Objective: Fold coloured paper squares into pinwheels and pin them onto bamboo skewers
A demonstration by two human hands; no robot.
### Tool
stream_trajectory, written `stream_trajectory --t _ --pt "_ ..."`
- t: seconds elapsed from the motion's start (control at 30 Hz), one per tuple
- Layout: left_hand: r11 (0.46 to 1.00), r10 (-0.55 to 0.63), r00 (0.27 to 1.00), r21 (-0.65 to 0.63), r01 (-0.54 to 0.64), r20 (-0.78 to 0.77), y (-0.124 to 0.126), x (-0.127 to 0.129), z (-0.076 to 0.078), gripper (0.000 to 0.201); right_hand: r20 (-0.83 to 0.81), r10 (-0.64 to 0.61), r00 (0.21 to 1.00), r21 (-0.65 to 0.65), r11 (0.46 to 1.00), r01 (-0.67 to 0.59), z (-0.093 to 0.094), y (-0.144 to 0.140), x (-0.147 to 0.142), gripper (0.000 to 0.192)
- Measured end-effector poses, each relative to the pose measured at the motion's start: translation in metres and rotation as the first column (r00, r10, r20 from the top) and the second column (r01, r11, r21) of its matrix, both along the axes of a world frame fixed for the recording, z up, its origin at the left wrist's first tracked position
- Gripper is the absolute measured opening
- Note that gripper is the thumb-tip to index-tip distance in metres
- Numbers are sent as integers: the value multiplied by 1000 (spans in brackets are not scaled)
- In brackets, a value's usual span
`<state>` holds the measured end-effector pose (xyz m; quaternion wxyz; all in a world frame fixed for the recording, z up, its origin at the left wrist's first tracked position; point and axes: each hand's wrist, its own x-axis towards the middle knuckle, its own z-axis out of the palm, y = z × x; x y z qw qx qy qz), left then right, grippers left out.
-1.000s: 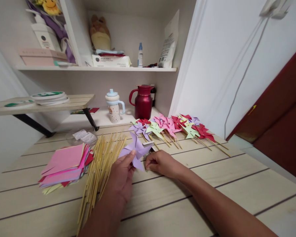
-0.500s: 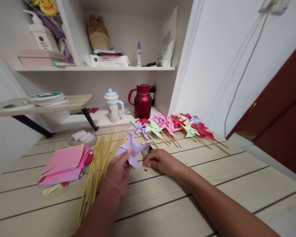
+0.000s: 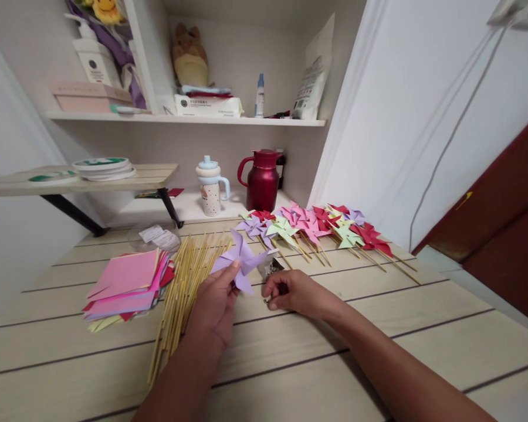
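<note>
The left hand (image 3: 215, 305) pinches a folded lilac paper pinwheel head (image 3: 241, 261) above the pale wooden table (image 3: 378, 328). Just right of it, the right hand (image 3: 290, 291) pinches a tiny metal pin (image 3: 267, 300), which could slip and roll away.

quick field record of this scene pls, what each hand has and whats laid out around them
left hand: left hand pinches a folded purple paper pinwheel above the table
right hand: right hand rests on the wooden table, fingertips on a small metal pin
beside right hand: small clear bag of pins
left of hands: bundle of bamboo sticks; stack of coloured paper squares
behind hands: row of finished pinwheels on sticks
back ledge: red thermos jug; sippy cup
</note>
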<state>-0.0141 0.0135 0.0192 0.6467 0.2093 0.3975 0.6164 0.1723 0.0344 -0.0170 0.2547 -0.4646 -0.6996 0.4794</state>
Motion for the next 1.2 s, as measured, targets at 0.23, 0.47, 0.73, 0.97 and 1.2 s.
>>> stream_trajectory --t 0.23,0.47,0.73,0.97,1.2 --pt "1000 -14 1000 22 14 7 -1 0 -1 10 -22 -9 1000 1 1000 9 -6 0 -3 7" --pt "999 -30 999 35 30 9 -2 1 -2 17 -44 -6 999 16 1000 7 -7 -2 -7 7" --pt "997 -63 998 45 64 -10 -4 4 -4 20 -64 5 998 43 999 -2 -4 -4 -9 9" --pt "997 -57 998 46 58 -21 -3 4 -6 19 -34 9 999 80 997 -6 -5 -4 -8 10" --pt "998 -59 998 35 60 -25 -3 5 -7 18 3 -12 1000 105 994 11 -3 -4 -7 12"
